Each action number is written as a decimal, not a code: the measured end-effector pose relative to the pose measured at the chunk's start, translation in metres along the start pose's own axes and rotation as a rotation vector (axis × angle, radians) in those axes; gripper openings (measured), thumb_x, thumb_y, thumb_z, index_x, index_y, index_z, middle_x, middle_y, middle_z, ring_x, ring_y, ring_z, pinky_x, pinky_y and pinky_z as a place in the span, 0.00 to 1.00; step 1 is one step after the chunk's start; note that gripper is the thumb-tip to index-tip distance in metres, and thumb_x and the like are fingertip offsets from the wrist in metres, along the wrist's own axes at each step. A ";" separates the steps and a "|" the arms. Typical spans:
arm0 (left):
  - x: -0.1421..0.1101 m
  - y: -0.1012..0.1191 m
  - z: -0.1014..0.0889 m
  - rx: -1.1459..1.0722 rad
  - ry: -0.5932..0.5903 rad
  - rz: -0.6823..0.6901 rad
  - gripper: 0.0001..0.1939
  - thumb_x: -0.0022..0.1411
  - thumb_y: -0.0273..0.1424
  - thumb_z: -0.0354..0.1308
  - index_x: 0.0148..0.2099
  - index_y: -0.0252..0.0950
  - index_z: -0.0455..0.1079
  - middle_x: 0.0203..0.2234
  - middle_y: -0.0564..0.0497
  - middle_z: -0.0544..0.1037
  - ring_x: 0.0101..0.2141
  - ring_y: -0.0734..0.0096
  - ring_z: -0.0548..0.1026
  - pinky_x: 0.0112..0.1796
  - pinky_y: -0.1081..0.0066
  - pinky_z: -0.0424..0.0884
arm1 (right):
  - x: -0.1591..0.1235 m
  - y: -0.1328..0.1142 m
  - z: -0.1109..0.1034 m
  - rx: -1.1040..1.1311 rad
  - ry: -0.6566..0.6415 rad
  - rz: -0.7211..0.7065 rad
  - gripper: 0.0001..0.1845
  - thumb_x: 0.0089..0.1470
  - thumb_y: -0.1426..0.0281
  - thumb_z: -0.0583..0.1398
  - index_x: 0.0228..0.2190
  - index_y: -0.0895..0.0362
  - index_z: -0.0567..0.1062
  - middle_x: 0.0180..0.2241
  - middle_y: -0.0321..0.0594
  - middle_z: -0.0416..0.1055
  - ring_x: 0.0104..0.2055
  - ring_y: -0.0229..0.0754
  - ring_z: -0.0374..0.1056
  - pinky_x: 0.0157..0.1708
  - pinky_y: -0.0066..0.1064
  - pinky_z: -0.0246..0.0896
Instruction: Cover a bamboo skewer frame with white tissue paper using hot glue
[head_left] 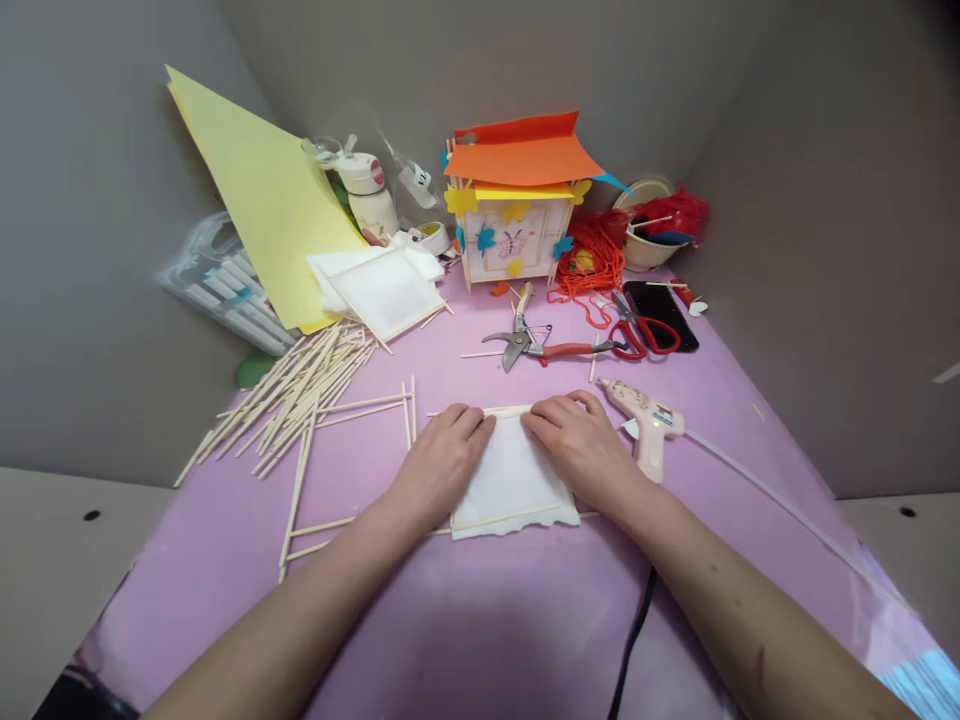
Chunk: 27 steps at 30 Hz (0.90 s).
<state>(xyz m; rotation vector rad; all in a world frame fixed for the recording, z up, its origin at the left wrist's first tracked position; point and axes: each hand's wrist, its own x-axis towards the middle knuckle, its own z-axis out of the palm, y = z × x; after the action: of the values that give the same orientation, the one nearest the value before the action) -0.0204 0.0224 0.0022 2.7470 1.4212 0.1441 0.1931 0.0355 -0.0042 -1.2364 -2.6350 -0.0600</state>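
A white tissue-like sheet (513,470) lies over a frame of thin wooden sticks, its near edge ragged. My left hand (448,455) grips the sheet's far left corner with fingers bent and together. At the far right corner, my right hand (577,440) pinches the same edge against a stick (501,409). The fingertips of both hands are partly hidden. Left of my left hand is a flat stick frame (294,500), partly covered by my forearm. A pale pink glue gun (643,415) rests just beyond my right hand, a long glue stick (772,498) extending from its back.
Loose sticks (300,390) pile up at left, near white-covered frames (390,290) and yellow card (262,190). Behind my hands are pruning shears (517,345), red scissors (634,335), a phone (675,325) and a small decorated house (517,220). A black cable (634,640) runs under my right forearm.
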 end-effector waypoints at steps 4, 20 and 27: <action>-0.002 -0.001 0.002 -0.018 -0.001 0.003 0.16 0.67 0.25 0.50 0.56 0.30 0.63 0.46 0.43 0.71 0.48 0.58 0.65 0.48 0.59 0.68 | -0.001 -0.004 0.000 -0.015 -0.017 0.024 0.12 0.62 0.77 0.53 0.43 0.57 0.73 0.40 0.44 0.73 0.44 0.45 0.64 0.46 0.40 0.48; -0.003 -0.005 0.010 -0.172 0.088 -0.017 0.15 0.67 0.24 0.49 0.55 0.34 0.64 0.46 0.43 0.71 0.46 0.60 0.66 0.47 0.60 0.70 | 0.000 -0.003 0.009 0.128 0.022 0.125 0.11 0.63 0.75 0.53 0.42 0.55 0.73 0.41 0.42 0.72 0.45 0.45 0.63 0.46 0.39 0.48; 0.015 -0.007 -0.009 -0.292 0.199 -0.150 0.11 0.66 0.25 0.49 0.46 0.33 0.71 0.42 0.44 0.73 0.45 0.62 0.70 0.47 0.62 0.70 | -0.001 0.004 -0.007 0.199 0.291 0.219 0.09 0.62 0.72 0.54 0.39 0.56 0.74 0.39 0.41 0.74 0.45 0.43 0.65 0.47 0.39 0.47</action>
<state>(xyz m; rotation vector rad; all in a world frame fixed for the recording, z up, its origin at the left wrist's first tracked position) -0.0178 0.0387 0.0113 2.4365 1.5054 0.5832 0.1984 0.0360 0.0024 -1.3260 -2.1901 0.0538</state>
